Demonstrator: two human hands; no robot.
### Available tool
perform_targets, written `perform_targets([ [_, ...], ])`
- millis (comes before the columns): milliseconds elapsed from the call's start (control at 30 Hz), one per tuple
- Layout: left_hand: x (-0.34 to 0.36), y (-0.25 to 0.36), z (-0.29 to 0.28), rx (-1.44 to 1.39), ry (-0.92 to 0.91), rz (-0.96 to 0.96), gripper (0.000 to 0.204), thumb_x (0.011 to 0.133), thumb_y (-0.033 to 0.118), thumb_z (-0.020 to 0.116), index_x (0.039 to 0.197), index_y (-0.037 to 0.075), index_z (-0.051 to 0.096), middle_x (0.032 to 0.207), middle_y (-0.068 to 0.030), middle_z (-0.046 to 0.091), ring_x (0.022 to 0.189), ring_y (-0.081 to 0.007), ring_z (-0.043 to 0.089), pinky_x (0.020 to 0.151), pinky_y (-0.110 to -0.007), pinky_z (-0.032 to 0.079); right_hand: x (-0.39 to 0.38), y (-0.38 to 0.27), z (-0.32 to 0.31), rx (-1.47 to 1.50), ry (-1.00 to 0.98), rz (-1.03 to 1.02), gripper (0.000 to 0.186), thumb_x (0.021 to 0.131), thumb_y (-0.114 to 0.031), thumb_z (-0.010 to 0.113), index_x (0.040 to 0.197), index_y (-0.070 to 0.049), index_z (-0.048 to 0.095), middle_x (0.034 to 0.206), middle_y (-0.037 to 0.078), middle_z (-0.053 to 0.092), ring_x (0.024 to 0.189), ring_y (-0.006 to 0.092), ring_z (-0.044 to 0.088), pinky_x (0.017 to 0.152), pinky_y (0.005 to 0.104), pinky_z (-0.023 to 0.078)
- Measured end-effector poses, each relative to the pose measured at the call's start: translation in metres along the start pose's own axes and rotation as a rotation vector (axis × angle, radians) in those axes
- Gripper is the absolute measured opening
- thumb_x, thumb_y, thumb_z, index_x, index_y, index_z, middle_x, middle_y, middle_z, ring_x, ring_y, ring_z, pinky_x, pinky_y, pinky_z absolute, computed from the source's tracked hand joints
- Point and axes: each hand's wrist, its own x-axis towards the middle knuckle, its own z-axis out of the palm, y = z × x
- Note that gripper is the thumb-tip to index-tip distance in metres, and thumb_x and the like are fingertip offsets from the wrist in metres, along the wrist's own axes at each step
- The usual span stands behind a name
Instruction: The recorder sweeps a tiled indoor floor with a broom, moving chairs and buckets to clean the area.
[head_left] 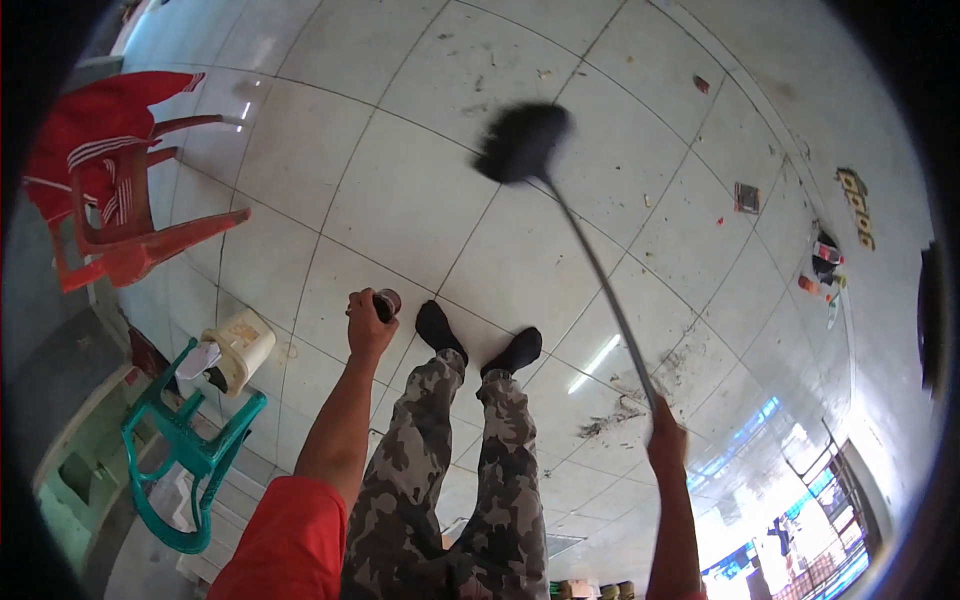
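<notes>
My right hand (667,441) is closed around the thin handle of a broom (600,270). The dark, motion-blurred broom head (522,143) is over the white tiled floor ahead of my feet. In my closed left hand (364,318) is a small round container (386,304), brownish at the rim and dark inside; its exact kind is unclear. A patch of dark dirt (618,415) lies on the tiles left of my right hand. Bits of litter are scattered to the right of the broom, among them a square wrapper (747,198) and a dark red scrap (701,84).
A red plastic chair (150,250) with a red garment (100,115) over it stands at the left. Below it are a cream bucket (250,345) and a green plastic chair (200,450). Bottles and other litter (827,258) lie by the right wall. Dark socks cover my feet (440,330).
</notes>
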Motion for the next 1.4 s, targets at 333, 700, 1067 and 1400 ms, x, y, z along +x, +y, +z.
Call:
perform_targets([
  [333, 0.010, -0.020, 0.003, -0.059, 0.063, -0.070, 0.067, 0.056, 0.010, 0.077, 0.113, 0.007, 0.040, 0.109, -0.0172, 0.044, 0.100, -0.0376, 0.050, 0.081, -0.045, 0.048, -0.186, 0.027, -0.114, -0.016, -0.080, 0.435, 0.036, 0.092, -0.016, 0.046, 0.125, -0.003, 0.049, 0.113, 0.020, 0.059, 0.090, 0.0319, 0.062, 0.073, 0.0401, 0.050],
  [700, 0.013, -0.085, 0.061, -0.005, 0.035, -0.298, 0.069, 0.055, 0.007, 0.077, 0.113, 0.005, 0.040, 0.111, -0.0171, 0.042, 0.105, -0.0383, 0.045, 0.086, -0.045, 0.045, 0.117, -0.244, 0.030, 0.197, 0.038, -0.248, 0.037, 0.091, -0.009, 0.049, 0.128, -0.008, 0.049, 0.102, 0.022, 0.061, 0.075, 0.0365, 0.062, 0.062, 0.0383, 0.050],
  [1067, 0.021, -0.121, 0.106, -0.074, 0.035, -0.359, 0.072, 0.055, 0.002, 0.076, 0.115, 0.003, 0.037, 0.112, -0.0187, 0.041, 0.106, -0.0401, 0.045, 0.088, -0.045, 0.045, 0.197, -0.120, -0.050, -0.237, 0.129, -0.405, 0.034, 0.094, -0.016, 0.045, 0.125, -0.003, 0.051, 0.109, 0.021, 0.060, 0.099, 0.0348, 0.059, 0.077, 0.0376, 0.049],
  [1400, 0.014, -0.138, 0.133, -0.096, 0.005, -0.380, 0.076, 0.056, 0.004, 0.080, 0.119, 0.005, 0.039, 0.115, -0.0192, 0.042, 0.105, -0.0381, 0.046, 0.086, -0.046, 0.044, -0.128, -0.039, -0.150, -0.394, -0.223, 0.386, 0.043, 0.092, -0.007, 0.039, 0.135, -0.001, 0.040, 0.133, 0.011, 0.048, 0.111, 0.0194, 0.053, 0.080, 0.0311, 0.050],
])
